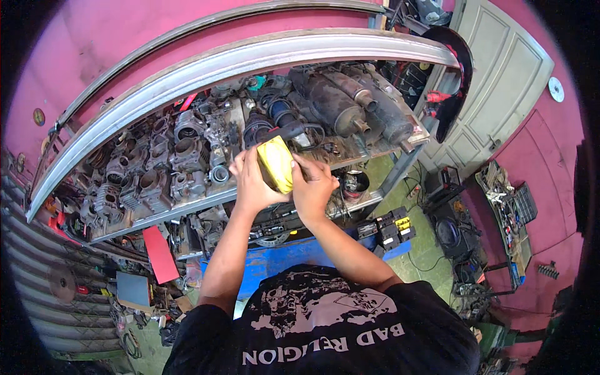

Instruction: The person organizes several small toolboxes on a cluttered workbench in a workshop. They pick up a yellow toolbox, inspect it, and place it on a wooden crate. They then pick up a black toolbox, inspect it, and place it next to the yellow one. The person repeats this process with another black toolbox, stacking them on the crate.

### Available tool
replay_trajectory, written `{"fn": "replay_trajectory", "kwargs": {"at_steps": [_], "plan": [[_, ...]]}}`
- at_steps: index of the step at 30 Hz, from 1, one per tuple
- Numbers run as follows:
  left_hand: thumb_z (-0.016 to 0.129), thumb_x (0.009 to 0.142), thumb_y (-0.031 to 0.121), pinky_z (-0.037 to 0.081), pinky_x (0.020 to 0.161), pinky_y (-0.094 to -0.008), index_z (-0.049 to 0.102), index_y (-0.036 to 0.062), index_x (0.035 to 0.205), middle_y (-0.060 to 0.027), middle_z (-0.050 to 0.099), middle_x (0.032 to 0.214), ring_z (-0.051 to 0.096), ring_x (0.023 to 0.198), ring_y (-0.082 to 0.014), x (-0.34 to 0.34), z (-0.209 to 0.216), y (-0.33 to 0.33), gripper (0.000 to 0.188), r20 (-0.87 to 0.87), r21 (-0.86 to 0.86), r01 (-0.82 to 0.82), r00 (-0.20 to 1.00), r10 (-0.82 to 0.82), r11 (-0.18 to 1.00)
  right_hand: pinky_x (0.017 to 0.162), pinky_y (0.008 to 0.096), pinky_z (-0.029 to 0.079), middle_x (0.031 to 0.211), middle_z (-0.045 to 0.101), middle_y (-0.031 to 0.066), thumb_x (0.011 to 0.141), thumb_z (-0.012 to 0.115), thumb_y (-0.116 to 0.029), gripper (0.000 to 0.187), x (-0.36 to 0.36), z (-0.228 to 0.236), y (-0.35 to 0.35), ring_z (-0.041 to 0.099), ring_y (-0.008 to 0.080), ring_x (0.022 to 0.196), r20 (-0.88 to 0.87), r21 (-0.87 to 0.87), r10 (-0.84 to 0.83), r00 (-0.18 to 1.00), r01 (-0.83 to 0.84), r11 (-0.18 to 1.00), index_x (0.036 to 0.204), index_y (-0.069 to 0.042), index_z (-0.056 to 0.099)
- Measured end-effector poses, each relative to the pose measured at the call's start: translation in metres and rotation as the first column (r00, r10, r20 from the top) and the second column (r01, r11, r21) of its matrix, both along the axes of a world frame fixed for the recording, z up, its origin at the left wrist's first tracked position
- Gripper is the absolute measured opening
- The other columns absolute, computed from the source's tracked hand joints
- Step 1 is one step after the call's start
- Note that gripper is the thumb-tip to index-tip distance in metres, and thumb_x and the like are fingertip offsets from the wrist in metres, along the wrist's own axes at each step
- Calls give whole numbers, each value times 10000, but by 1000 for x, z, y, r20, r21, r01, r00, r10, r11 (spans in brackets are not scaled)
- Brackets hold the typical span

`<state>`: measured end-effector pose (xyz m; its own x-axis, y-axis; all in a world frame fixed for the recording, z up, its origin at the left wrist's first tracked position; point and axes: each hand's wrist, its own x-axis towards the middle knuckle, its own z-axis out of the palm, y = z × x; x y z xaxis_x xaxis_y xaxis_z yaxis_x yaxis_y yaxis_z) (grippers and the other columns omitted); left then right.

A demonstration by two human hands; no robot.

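Note:
A yellow, box-shaped thing with a darker side (275, 164) is held up between my two hands, in front of the shelf; its exact kind I cannot make out. My left hand (254, 187) grips its left side and lower edge. On the right side my right hand (312, 189) is closed against it, thumb on the yellow face. Just behind it, on the shelf board (232, 115), lie dark round engine parts (282, 114). Greasy engine cylinders (153, 182) crowd the shelf to the left, and rusty mufflers (334, 106) lie to the right.
A long metal rail (250, 50) curves above the shelf. Several batteries (389, 230) stand on a blue surface (275, 257) below. A red panel (160, 255) leans at the lower left. At the right are a white door (500, 75) and a rack of small tools (509, 219).

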<state>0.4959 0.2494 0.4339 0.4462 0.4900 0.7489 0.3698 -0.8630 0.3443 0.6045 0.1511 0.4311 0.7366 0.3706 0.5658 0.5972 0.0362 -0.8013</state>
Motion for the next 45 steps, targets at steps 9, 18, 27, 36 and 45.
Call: {"fn": "replay_trajectory", "kwargs": {"at_steps": [9, 18, 27, 36, 45], "plan": [[982, 363, 400, 345, 1027, -555, 331, -17, 1483, -230, 537, 1285, 449, 1213, -410, -2, -19, 7, 1361, 6, -60, 42, 999, -42, 997, 1001, 471, 306, 1098, 760, 38, 850, 778, -210, 220, 19, 46, 12, 603, 217, 1187, 355, -4, 115, 928, -121, 993, 1067, -226, 813], [978, 350, 423, 327, 1057, -553, 314, -47, 1493, -239, 521, 1307, 433, 1239, -410, 1, -23, 15, 1403, -8, -110, -6, 1000, 5, 994, 1043, 641, 276, 1018, 792, -17, 880, 671, -192, 220, 13, 49, -25, 590, 214, 1240, 664, -400, 258, 702, 41, 916, 1067, -218, 784], [897, 520, 315, 309, 1077, -557, 293, -83, 1498, -284, 527, 1316, 434, 1265, -443, 3, -25, 17, 1216, 5, -160, 29, 1000, -29, 987, 1122, 768, 91, 1211, 722, 163, 971, 626, -321, 721, -7, 42, -31, 292, 397, 1531, 571, -496, 334, 750, -9, 868, 1578, -49, 350], [898, 553, 341, 316, 1061, -560, 336, -95, 1475, -269, 543, 1320, 445, 1268, -420, 1, -29, 18, 1164, 1, -120, -13, 1000, 13, 993, 1116, 740, 157, 1260, 706, 151, 961, 644, -288, 556, -11, 39, -22, 447, 335, 1429, 593, -500, 289, 752, 62, 864, 1450, -53, 524], [994, 350, 376, 314, 1067, -561, 326, -41, 1484, -221, 551, 1307, 448, 1253, -405, -4, -13, 1, 1381, -42, -169, 1, 999, -9, 986, 968, 561, 318, 820, 754, 11, 810, 721, -132, 169, 2, 48, -52, 623, 190, 1000, 512, -452, 275, 814, -16, 892, 939, -201, 806]]}}
